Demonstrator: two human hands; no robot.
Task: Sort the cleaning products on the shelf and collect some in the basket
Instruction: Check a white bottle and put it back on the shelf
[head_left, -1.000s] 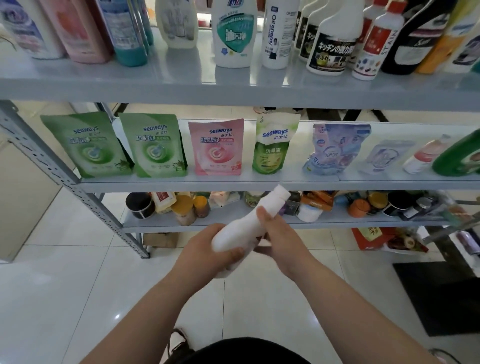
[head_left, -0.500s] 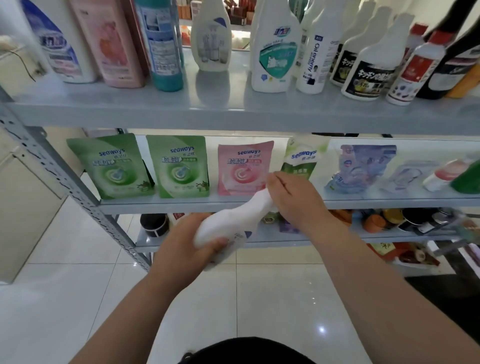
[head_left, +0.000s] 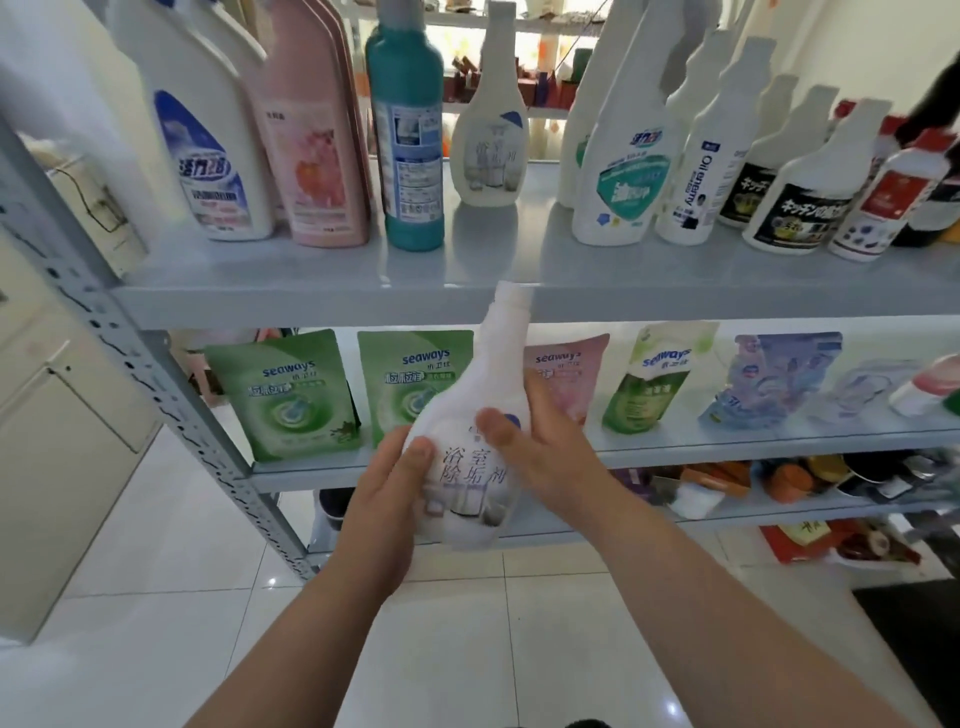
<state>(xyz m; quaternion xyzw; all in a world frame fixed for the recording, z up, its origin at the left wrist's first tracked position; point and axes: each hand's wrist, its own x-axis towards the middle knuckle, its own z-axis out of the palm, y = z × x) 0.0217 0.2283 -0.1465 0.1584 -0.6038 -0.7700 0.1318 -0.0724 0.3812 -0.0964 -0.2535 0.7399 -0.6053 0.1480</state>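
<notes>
Holding the white bottle (head_left: 457, 395) two-handed, mid-air, in front of the top shelf (head_left: 519, 275) edge. Left hand (head_left: 384, 499) wraps the lower left flank, thumb on the front. Right hand (head_left: 550, 457) clamps the right flank, thumb across the label.

Delta vs a second ago: bottle was tilted, neck up-right, blank back to camera, then the right hand slid up over the neck. Now it's upright with the label facing the camera, and the right hand is back down on the body. Head has also pitched up, so the top shelf is in full view. Reads as ID check done, placement pending.

Behind, on the middle shelf (head_left: 701, 447): green pouches (head_left: 283, 395) and a pink pouch (head_left: 571, 379) standing in a row. Further up, a matching bottle (head_left: 488, 140) with the same label art stands just right of the teal bottle (head_left: 408, 140), with free shelf beside it. My guess: it goes next to its twin. Basket not in frame, so can't rule out collecting instead.
</notes>
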